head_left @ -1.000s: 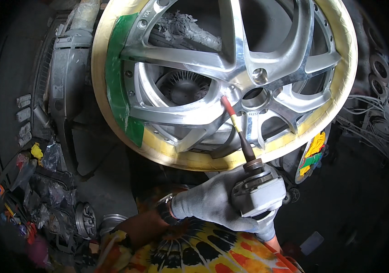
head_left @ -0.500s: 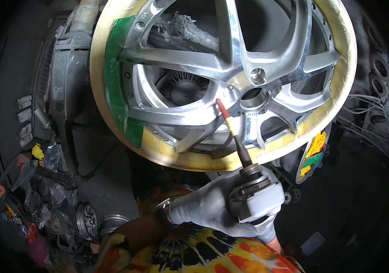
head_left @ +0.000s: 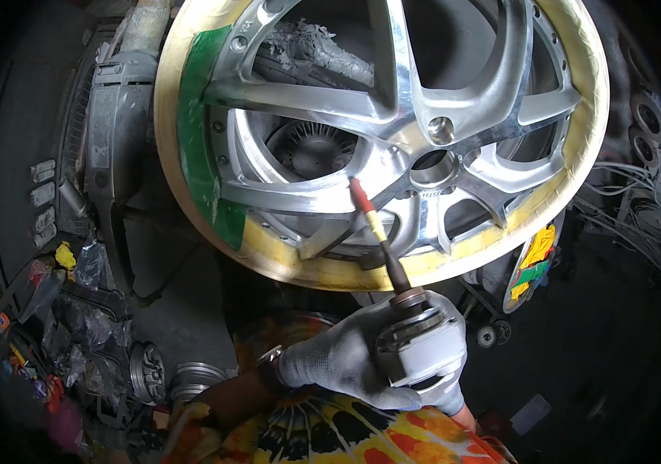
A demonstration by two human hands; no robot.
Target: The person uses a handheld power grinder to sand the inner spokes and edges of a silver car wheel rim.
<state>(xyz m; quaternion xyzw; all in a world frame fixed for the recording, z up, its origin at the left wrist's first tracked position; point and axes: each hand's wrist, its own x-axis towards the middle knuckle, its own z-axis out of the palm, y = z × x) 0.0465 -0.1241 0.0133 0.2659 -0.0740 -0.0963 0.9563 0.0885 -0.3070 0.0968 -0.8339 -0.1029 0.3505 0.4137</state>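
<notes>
A silver alloy car wheel faces me, its outer edge wrapped in yellowish masking tape with a green taped stretch on the left. My left hand, in a grey glove, wraps around the front of a power grinder with a long tapered dark shaft. The shaft's red and yellow tip meets the lower edge of a bright spoke, left of the centre hole. Also gloved, my right hand is closed around the grinder's body; the tool hides much of it.
A grey machine column stands left of the wheel. Bags and odds and ends clutter the lower left, beside two smaller wheel rims. Cables hang at the right, near a board with yellow and green patches.
Both hands and the grinder have shifted left and slightly toward me. Its tip has slid left and down along the spoke, away from the hub. The wheel looks almost unmoved.
</notes>
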